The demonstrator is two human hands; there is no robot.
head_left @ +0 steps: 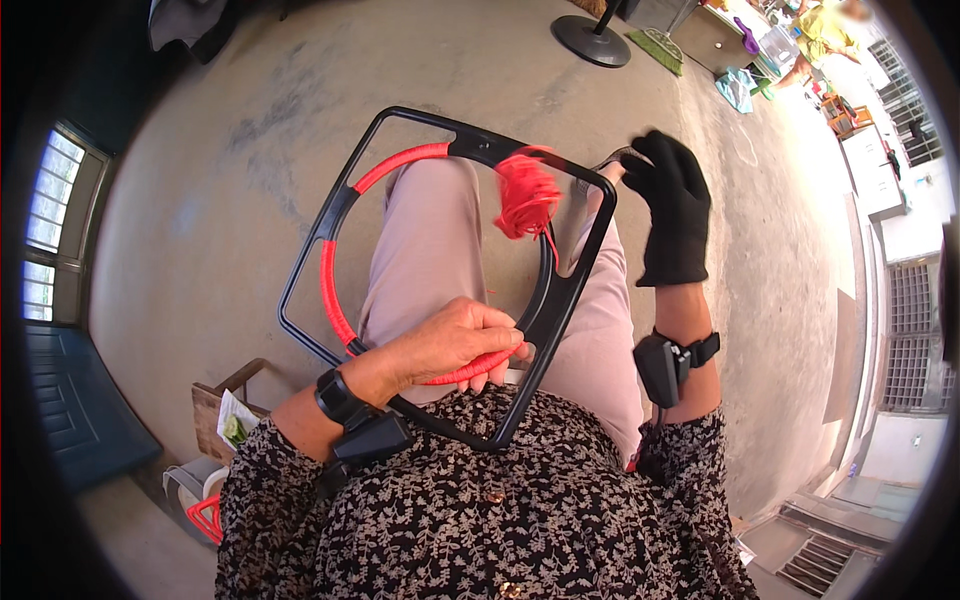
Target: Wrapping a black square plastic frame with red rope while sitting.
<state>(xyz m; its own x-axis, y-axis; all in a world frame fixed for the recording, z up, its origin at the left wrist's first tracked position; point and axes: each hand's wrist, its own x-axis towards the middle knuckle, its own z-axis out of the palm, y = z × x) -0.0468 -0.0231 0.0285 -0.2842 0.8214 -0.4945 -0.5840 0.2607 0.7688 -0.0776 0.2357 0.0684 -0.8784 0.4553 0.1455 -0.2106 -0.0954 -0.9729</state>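
Gripping a partly red-wound ring [329,285] at frame centre, the left hand [445,345] steadies the black frame [552,318]; its right arc looks unwrapped. Beyond, red strands [527,195] dangle; upper right, the gloved right hand [668,195] bends its fingers, visibly holding nothing.

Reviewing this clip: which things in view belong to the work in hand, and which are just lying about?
In the work:
black frame with inner ring
red wrapping on the ring
loose red bundle
left hand, gripping the wrapped ring
right hand, black-gloved, raised; its grip is unclear

Lying about:
round black base
green broom
wooden furniture piece
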